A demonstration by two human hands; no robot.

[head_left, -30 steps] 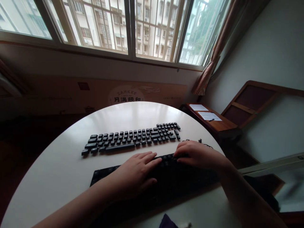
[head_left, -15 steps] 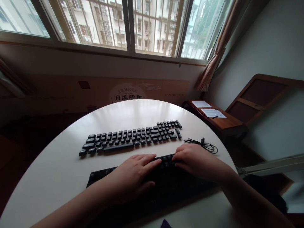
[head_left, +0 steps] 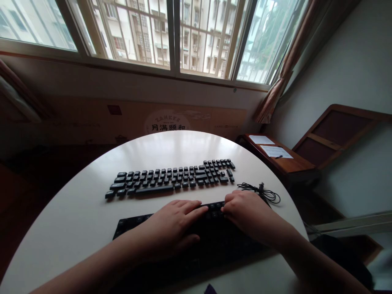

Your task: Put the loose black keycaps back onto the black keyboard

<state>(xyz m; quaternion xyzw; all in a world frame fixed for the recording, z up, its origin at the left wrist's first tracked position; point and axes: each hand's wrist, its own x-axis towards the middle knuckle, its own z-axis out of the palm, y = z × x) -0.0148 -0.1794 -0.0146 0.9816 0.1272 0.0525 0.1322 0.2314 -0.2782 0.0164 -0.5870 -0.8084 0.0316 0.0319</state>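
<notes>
Left hand (head_left: 171, 226) lies flat and open on the keyboard (head_left: 130, 225); I cannot tell whether the curled grip of the right hand (head_left: 248, 212) holds anything. A forward shove could scatter the keycaps (head_left: 171, 179) just beyond.

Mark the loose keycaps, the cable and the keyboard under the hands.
keycaps (head_left: 171, 179), head view, middle of the laid-out rows.
cable (head_left: 267, 193), head view, on its coiled loops.
keyboard (head_left: 128, 224), head view, on its bare left end.
</notes>
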